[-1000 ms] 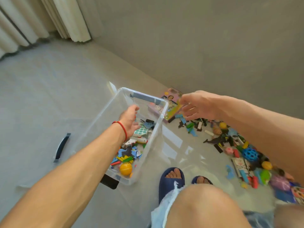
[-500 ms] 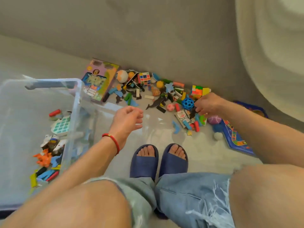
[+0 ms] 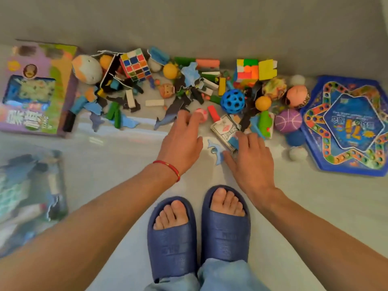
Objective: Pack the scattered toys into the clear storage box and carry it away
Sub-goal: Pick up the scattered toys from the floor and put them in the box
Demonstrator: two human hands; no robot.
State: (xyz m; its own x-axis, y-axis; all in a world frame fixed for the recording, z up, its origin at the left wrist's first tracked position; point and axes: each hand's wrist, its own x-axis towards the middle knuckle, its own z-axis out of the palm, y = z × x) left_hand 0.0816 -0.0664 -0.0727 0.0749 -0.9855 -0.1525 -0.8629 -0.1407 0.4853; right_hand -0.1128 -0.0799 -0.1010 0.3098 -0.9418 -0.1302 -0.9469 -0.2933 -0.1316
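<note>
A heap of scattered toys lies along the wall: a puzzle cube (image 3: 136,64), a blue holed ball (image 3: 232,101), blocks, balls and cut-out animal shapes. My left hand (image 3: 182,139) reaches forward with spread fingers, its tips at a pink ball (image 3: 202,114) and a dark shark cut-out (image 3: 168,119). My right hand (image 3: 248,152) lies flat with its fingers on a card box (image 3: 223,128), beside a blue dolphin piece (image 3: 216,151). Neither hand holds anything. The clear storage box (image 3: 31,185) shows blurred at the left edge with toys inside.
A purple toy carton (image 3: 35,89) lies at far left. A blue hexagonal board game (image 3: 348,127) lies at far right. My feet in blue slippers (image 3: 199,234) stand close below the hands. Grey wall runs behind the heap.
The view swung from the storage box to the toy heap. My left hand left the box and moved forward to the toys; my right hand shifted left onto the card box.
</note>
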